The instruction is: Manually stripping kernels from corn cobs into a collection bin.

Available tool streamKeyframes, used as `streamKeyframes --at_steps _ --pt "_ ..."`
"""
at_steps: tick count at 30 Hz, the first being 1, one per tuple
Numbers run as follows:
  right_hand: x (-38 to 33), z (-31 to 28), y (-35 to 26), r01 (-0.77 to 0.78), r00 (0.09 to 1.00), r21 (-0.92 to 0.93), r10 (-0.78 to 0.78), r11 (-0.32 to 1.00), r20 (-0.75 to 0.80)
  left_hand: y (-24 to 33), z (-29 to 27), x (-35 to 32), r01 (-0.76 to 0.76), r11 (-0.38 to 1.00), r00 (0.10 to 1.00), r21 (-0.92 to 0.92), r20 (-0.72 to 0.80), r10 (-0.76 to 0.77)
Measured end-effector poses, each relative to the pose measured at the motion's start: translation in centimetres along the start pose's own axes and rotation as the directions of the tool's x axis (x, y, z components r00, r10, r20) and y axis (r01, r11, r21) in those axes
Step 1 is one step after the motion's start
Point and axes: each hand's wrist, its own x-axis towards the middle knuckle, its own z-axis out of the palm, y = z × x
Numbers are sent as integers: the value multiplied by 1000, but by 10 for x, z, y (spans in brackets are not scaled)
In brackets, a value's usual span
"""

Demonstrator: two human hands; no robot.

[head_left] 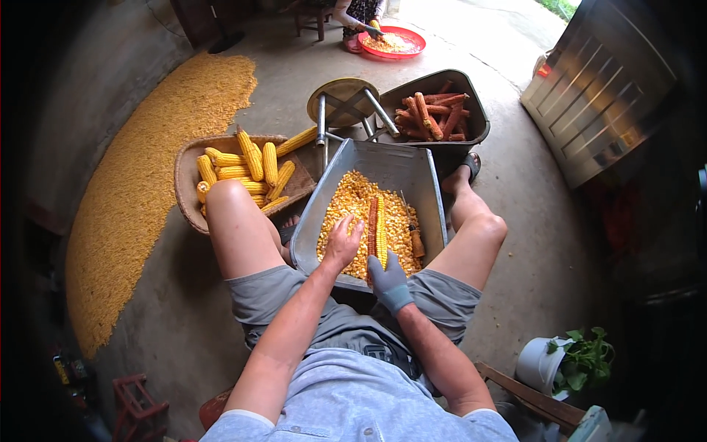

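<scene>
My gloved right grip (389,280) clasps a cob (377,228); my bare left grip (344,241), loosely curled and unclenched, hovers beside it above kernels (346,195).

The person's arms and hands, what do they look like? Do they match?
Not quite! The right hand wears a grey glove with a bluish cuff; the left hand is bare. Both forearms are bare, below short, light blue-grey sleeves with pale edges.

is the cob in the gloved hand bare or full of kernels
Partly bare: the cob in the gloved right hand shows reddish core along its left side and yellow kernels along its right.
</scene>
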Motion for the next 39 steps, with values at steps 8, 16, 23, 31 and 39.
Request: streamKeyframes --at_steps 8,16,23,31,39 --pt "-2 -6 -9 373 925 -109 -379 921 -36 39 -27 -5 676 364 735 -641 620 -273" --pt "50 -41 -30 -115 991 556 134 823 7 61 -42 -2 778 48 627 -626 770 -114" --pt "79 -47 -42 -227 957 648 41 727 289 93 -53 -14 869 18 494 -494 869 16" --pt "84 -25 -12 125 952 180 -67 976 -300 86 -48 -50 18 999 906 -45 423 2" --pt "95 -29 -9 56 974 -100 -76 993 -213 91 -47 -47 446 844 758 -298 628 -179"
